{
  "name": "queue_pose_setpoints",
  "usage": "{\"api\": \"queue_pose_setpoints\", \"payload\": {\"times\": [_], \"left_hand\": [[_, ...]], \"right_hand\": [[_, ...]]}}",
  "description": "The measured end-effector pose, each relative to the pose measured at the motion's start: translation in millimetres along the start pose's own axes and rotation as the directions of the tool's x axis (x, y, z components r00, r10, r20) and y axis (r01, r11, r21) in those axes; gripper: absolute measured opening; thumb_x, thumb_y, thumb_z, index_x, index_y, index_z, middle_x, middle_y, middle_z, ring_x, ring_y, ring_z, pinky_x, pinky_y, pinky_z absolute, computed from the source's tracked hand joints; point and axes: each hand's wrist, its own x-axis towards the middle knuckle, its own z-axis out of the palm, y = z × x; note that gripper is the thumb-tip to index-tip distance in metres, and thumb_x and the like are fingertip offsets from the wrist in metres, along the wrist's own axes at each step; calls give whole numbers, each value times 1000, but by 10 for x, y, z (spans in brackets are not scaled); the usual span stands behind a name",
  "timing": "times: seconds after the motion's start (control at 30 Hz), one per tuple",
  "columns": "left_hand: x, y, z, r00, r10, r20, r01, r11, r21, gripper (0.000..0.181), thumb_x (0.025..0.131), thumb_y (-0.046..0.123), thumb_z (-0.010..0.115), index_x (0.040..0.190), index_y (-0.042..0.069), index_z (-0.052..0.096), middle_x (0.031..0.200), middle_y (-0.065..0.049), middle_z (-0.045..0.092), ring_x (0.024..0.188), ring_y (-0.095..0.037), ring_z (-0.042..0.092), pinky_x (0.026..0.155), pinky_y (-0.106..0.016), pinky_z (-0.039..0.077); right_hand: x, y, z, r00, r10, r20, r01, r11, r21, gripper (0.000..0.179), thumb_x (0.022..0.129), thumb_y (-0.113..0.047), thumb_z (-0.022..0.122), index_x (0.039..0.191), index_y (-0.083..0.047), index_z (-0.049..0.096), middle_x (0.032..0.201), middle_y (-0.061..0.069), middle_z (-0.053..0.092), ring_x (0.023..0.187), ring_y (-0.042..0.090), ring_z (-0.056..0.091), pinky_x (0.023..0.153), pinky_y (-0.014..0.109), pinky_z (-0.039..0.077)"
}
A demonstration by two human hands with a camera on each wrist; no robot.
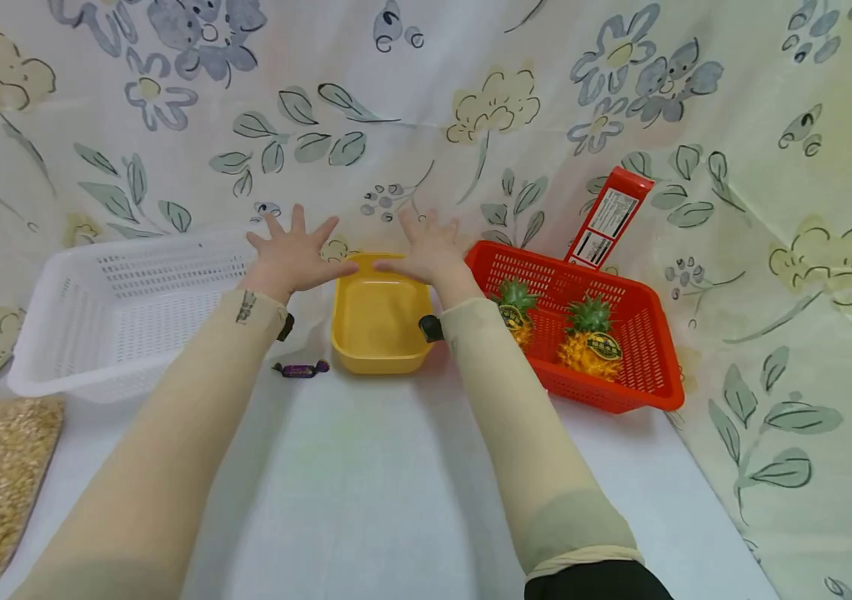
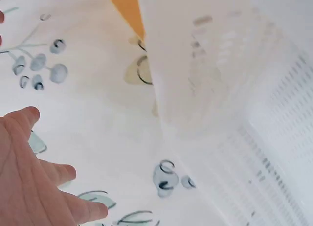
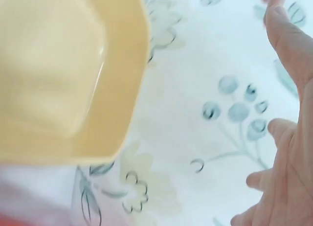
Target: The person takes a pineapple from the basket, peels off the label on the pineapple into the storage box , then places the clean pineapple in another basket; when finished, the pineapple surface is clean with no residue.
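Observation:
Both hands are stretched out with fingers spread, and neither holds anything. In the head view the left hand (image 1: 289, 260) is above the gap between the white basket (image 1: 43, 333) and the yellow tray (image 1: 383, 321). My right hand (image 1: 433, 254) hovers over the tray's far right corner, beside the red basket (image 1: 666, 350). A candy in a dark purple wrapper (image 1: 301, 369) lies on the table left of the tray. In the left wrist view, spread fingers (image 2: 58, 172) show beside the white basket. In the right wrist view, the yellow tray (image 3: 132, 79) is apart from the fingers.
Inside the red basket are two pineapple-shaped items (image 1: 591, 342) with black labels. A red box with a white label (image 1: 606, 218) leans at its back edge. A clear bag of yellow kernels (image 1: 2, 475) lies at the left. Floral cloth (image 1: 426, 108) hangs behind.

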Motion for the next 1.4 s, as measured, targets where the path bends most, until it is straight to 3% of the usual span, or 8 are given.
{"api": "queue_pose_setpoints", "payload": {"times": [0.23,0.37,0.5,0.63,0.83,0.97,1.13,1.4], "left_hand": [[-98,85,69,997,60,-51,-65,994,-92,100,73,84,36,149,28,4,150,-28,-11,128,-63,-6,91,-81,4],[-168,115,161,992,80,-95,-94,984,-150,99,72,85,36,149,30,3,152,-24,-9,131,-61,-3,94,-79,7],[-273,169,234,982,108,-158,-143,963,-229,96,75,80,39,149,31,4,153,-23,-5,133,-58,1,97,-76,11],[-399,229,295,966,120,-229,-195,921,-337,91,78,74,46,149,32,6,154,-20,-3,137,-51,4,99,-74,14],[-613,356,371,944,104,-313,-261,815,-518,84,84,58,55,149,28,11,156,-8,8,142,-33,12,105,-65,19],[-746,468,444,935,70,-347,-296,695,-655,78,86,43,58,148,21,17,153,-6,20,140,-29,20,110,-56,20],[-916,572,552,944,-7,-330,-267,573,-775,76,85,33,62,147,15,21,148,-14,29,133,-36,29,107,-58,25],[-1063,607,745,963,-83,-258,-193,455,-869,72,86,29,64,145,16,24,144,-14,33,128,-36,36,103,-56,31]], "right_hand": [[-208,-16,56,997,-69,-39,72,994,83,104,66,-87,41,147,-39,-5,156,10,-5,138,49,-4,101,73,0],[-331,38,119,992,-102,-79,116,970,215,102,70,-82,46,146,-40,-8,156,8,-7,138,46,-10,102,72,5],[-462,85,187,987,-116,-114,151,909,388,102,71,-78,51,145,-42,-8,156,5,-8,140,42,-8,104,69,11],[-607,95,242,977,-133,-170,206,808,553,100,71,-72,58,145,-44,-3,157,1,-5,143,33,-3,106,65,15],[-814,62,311,957,-131,-260,279,667,691,96,73,-62,65,144,-46,2,156,-8,4,144,21,7,108,59,18],[-950,30,370,951,-110,-289,298,571,765,95,77,-51,69,148,-35,7,155,-7,11,142,21,15,110,54,21],[-1107,-2,487,953,-99,-286,299,450,841,91,80,-38,71,148,-28,12,154,1,18,139,26,24,109,50,27],[-1259,-12,648,956,-75,-282,290,365,885,89,80,-29,71,148,-28,14,151,3,25,134,27,33,105,49,34]]}}
